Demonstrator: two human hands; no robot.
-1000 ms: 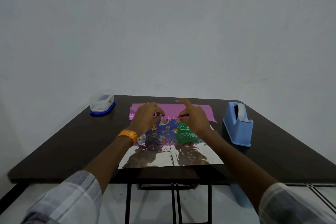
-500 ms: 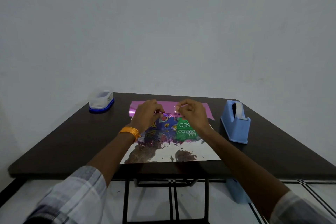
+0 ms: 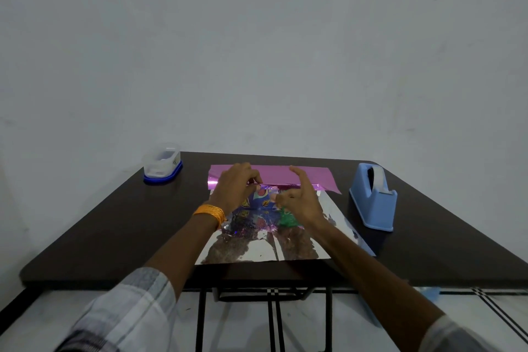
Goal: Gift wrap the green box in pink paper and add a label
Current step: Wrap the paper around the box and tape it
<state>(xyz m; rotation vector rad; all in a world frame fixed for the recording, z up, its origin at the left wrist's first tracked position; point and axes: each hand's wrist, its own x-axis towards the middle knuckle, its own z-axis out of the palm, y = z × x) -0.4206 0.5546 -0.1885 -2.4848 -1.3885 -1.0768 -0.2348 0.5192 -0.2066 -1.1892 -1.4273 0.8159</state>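
Note:
A printed blue and green box lies on a sheet of pink paper whose shiny silver underside faces up toward me. The paper's far edge is folded up against the box's far side. My left hand, with an orange band at the wrist, pinches that folded pink edge over the box. My right hand is over the box's green end and hides most of it. Its index finger points up and away, and its other fingertips touch the box top.
A light blue tape dispenser stands right of the paper. At the back left sits a small clear container with a blue base. The dark table backs onto a plain wall, and its front edge is near me.
My right hand has let go of the folded pink edge and drawn back onto the box, index finger raised. My left hand keeps its pinch on the fold.

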